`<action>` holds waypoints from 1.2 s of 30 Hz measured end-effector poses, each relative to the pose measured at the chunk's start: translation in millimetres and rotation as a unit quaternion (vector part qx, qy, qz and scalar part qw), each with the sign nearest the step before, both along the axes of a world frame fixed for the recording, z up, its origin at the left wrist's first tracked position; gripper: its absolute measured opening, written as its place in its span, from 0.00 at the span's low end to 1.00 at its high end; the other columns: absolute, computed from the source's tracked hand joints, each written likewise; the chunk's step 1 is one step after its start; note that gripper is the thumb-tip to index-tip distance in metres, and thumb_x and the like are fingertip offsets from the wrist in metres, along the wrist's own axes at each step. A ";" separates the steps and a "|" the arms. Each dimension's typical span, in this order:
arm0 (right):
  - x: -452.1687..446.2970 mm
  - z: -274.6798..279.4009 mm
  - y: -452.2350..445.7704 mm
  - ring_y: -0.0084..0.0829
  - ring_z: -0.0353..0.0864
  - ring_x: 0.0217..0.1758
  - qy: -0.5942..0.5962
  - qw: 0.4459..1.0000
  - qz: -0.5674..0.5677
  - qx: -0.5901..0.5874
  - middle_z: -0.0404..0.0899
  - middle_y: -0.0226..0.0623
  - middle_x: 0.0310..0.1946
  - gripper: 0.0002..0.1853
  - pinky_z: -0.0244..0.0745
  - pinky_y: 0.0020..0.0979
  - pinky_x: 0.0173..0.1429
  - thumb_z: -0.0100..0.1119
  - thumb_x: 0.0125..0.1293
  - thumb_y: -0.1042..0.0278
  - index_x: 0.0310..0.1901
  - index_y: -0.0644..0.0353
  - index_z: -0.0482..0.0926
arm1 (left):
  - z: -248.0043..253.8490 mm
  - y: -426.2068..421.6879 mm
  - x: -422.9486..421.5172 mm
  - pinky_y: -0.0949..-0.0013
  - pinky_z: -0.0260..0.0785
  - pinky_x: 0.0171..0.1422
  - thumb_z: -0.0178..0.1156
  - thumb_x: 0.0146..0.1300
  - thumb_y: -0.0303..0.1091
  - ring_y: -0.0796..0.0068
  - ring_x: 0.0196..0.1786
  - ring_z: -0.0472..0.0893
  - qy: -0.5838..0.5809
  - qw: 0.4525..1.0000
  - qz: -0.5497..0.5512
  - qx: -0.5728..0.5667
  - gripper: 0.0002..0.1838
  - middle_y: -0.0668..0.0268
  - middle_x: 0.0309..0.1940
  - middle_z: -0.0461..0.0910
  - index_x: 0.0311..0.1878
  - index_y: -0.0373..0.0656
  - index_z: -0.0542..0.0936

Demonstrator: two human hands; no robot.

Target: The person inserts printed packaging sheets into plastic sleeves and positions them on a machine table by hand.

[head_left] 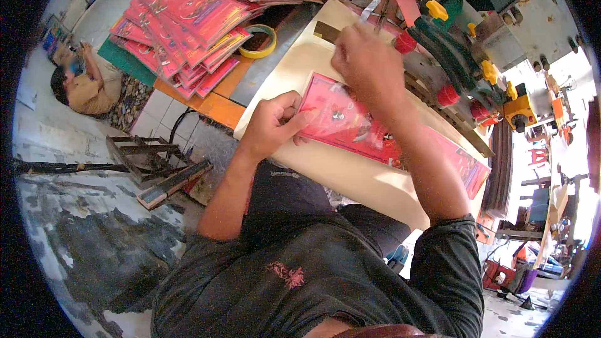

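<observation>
My left hand (273, 126) pinches the left end of a red printed sheet (341, 119) between thumb and curled fingers. The sheet looks glossy and lies over a cream-coloured board (369, 178) in front of me. Just above the sheet's far edge is my right hand (368, 56), its fingers curled inward; whatever they may hold is hidden. My right forearm crosses over the sheet and covers part of it. A second red printed piece (460, 159) shows to the right of that forearm. A short dark metal bar (326, 32) lies beside my right fingers.
Piles of red printed sheets (188, 9) cover the far left of the table, beside a yellow tape roll (270, 49). A machine with dark rollers (447, 56), red caps and yellow knobs borders the right. Another person (94, 91) sits low at far left, beyond a wooden frame (156, 156).
</observation>
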State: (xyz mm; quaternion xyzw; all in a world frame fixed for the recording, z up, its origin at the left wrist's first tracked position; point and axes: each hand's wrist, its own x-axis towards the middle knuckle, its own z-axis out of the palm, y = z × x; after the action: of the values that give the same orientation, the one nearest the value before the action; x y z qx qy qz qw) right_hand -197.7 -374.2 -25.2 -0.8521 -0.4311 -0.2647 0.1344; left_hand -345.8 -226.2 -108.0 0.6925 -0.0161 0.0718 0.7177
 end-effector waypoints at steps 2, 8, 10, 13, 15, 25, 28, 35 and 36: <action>8.8 9.0 -13.3 0.40 0.84 0.36 0.043 0.998 -0.021 0.044 0.81 0.38 0.36 0.07 0.79 0.38 0.40 0.62 0.69 0.66 0.39 0.59 0.77 | -4.7 -1.7 0.2 0.75 0.73 0.29 0.65 0.73 0.33 0.85 0.26 0.79 -0.004 1.000 0.008 -0.004 0.10 0.66 0.26 0.84 0.39 0.36 0.77; -9.8 19.1 -43.4 0.24 0.83 0.43 0.466 0.810 0.221 0.279 0.85 0.34 0.38 0.11 0.77 0.29 0.45 0.49 0.83 0.63 0.46 0.61 0.75 | -9.4 -6.3 5.7 0.76 0.74 0.32 0.64 0.74 0.33 0.84 0.30 0.81 -0.023 0.996 0.062 -0.051 0.09 0.66 0.31 0.86 0.45 0.34 0.81; -25.2 24.3 -56.5 0.23 0.83 0.41 0.498 0.769 0.274 0.292 0.83 0.35 0.35 0.09 0.77 0.27 0.44 0.49 0.83 0.65 0.48 0.63 0.73 | -11.8 -3.5 3.3 0.75 0.75 0.36 0.64 0.74 0.31 0.83 0.33 0.82 -0.039 0.995 0.079 -0.056 0.08 0.65 0.35 0.86 0.47 0.34 0.82; -44.5 29.8 -87.3 0.24 0.80 0.40 0.489 0.790 0.287 0.233 0.80 0.36 0.36 0.05 0.76 0.29 0.48 0.48 0.81 0.73 0.48 0.64 0.71 | -21.0 -6.2 3.5 0.75 0.75 0.35 0.65 0.73 0.30 0.82 0.32 0.82 -0.092 0.990 0.110 -0.003 0.07 0.66 0.34 0.85 0.47 0.35 0.82; -58.1 35.4 -108.3 0.23 0.79 0.36 0.459 0.816 0.256 0.240 0.78 0.35 0.34 0.03 0.75 0.26 0.43 0.50 0.79 0.76 0.47 0.66 0.72 | -22.8 -5.4 2.1 0.74 0.73 0.34 0.65 0.72 0.28 0.81 0.31 0.81 -0.109 0.988 0.110 -0.022 0.06 0.66 0.34 0.85 0.47 0.35 0.82; -88.5 76.1 -246.6 0.44 0.82 0.34 0.170 0.984 0.050 -0.020 0.80 0.43 0.32 0.08 0.77 0.40 0.41 0.59 0.55 0.84 0.37 0.65 0.76 | -23.1 -1.7 -3.4 0.72 0.72 0.33 0.65 0.74 0.36 0.82 0.29 0.74 -0.153 0.963 0.217 -0.050 0.11 0.70 0.29 0.75 0.39 0.38 0.78; -94.7 79.5 -293.7 0.52 0.81 0.40 0.137 0.975 -0.146 -0.097 0.80 0.45 0.34 0.09 0.76 0.47 0.48 0.60 0.57 0.76 0.40 0.59 0.78 | -27.4 -0.1 2.0 0.72 0.72 0.32 0.62 0.76 0.38 0.81 0.28 0.74 -0.172 0.956 0.232 -0.061 0.11 0.70 0.29 0.75 0.40 0.40 0.78; -90.5 78.9 -415.4 0.55 0.86 0.40 0.067 0.862 -0.493 -0.094 0.84 0.51 0.34 0.03 0.76 0.50 0.43 0.56 0.72 0.74 0.44 0.63 0.76 | -36.4 13.2 5.1 0.73 0.70 0.31 0.59 0.78 0.38 0.80 0.27 0.75 -0.196 0.944 0.254 -0.080 0.10 0.72 0.29 0.74 0.43 0.42 0.77; -92.7 72.9 -429.6 0.56 0.86 0.40 0.057 0.863 -0.495 -0.081 0.85 0.51 0.34 0.04 0.77 0.50 0.43 0.56 0.73 0.73 0.46 0.62 0.78 | -36.9 12.7 3.7 0.73 0.71 0.32 0.59 0.78 0.38 0.80 0.32 0.76 -0.194 0.947 0.246 -0.074 0.08 0.72 0.34 0.76 0.46 0.43 0.76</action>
State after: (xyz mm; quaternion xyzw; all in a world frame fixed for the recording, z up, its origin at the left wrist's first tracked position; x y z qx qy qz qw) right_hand -290.4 -803.8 47.7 -0.9749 0.0358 -0.2116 -0.0591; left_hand -342.1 -213.5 -144.9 0.5927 0.0214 0.3796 0.7100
